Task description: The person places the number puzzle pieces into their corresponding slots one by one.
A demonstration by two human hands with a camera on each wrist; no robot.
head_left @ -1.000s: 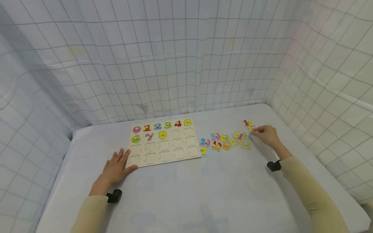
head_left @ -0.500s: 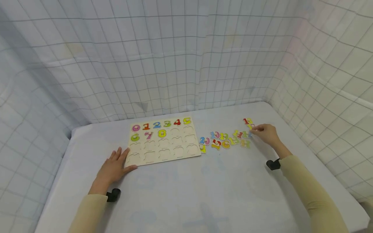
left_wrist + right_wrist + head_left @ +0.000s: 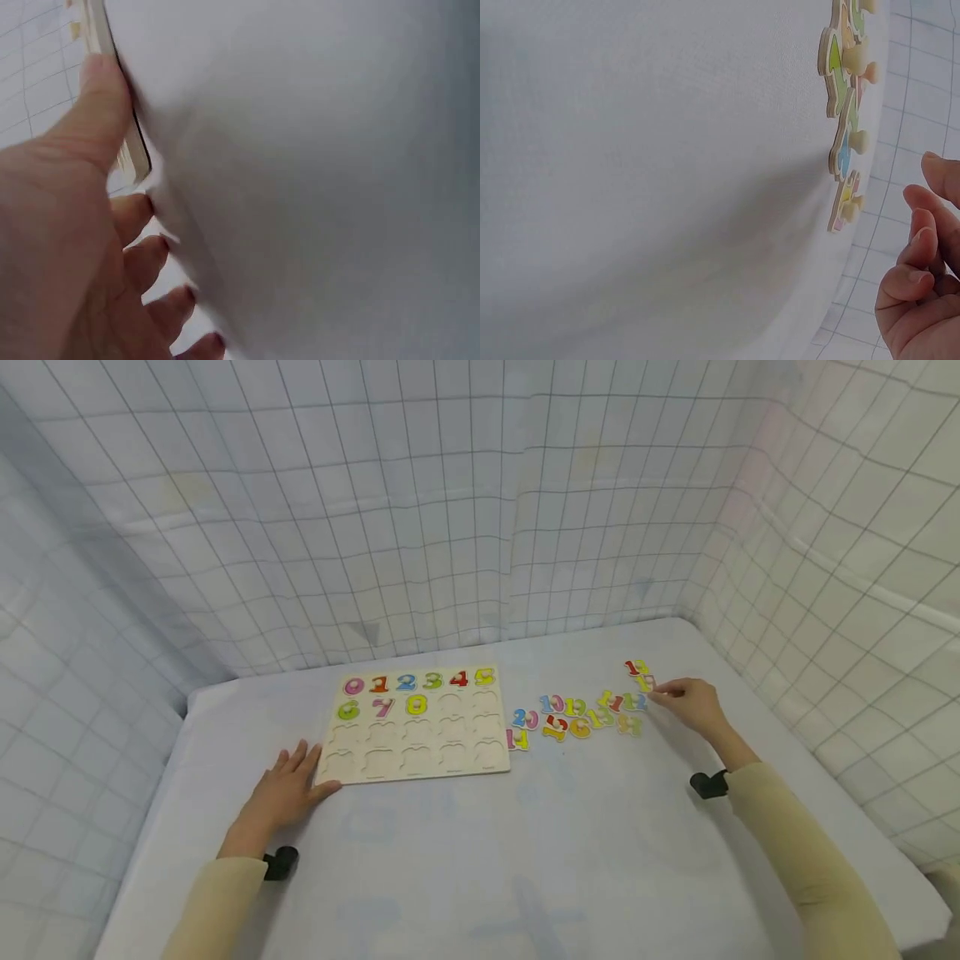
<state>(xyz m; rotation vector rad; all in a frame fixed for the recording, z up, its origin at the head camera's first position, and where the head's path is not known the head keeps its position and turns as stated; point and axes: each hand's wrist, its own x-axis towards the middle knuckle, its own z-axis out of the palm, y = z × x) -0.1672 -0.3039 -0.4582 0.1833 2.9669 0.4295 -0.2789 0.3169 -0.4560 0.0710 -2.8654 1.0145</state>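
Observation:
My left hand (image 3: 279,795) lies at the near left corner of a wooden number puzzle board (image 3: 415,770). Its thumb (image 3: 105,97) rests along the board's near edge, and the other fingers spread by the left side. Knobbed pieces 0 to 8 sit in the upper slots; the lower recesses are bare. On the right, my right hand (image 3: 692,703) hovers beside the loose number pieces with nothing in its fingers. Thumb and forefinger are apart in the right wrist view. Nearest to it are a blue-and-green 12 piece (image 3: 636,702) and a small yellow-and-pink piece (image 3: 646,682).
Several loose pieces spread from the board's right side toward the right hand, among them a 20 (image 3: 526,718), a 10 (image 3: 552,703) and a red-and-orange 15 (image 3: 556,727). A white cloth covers the table (image 3: 450,860). Checked curtains (image 3: 450,527) stand behind and at both sides.
The board has turned slightly and slid a little left with my left hand, showing more of the piece beside its right edge. The right hand has barely moved, its fingertips slightly farther from the pieces.

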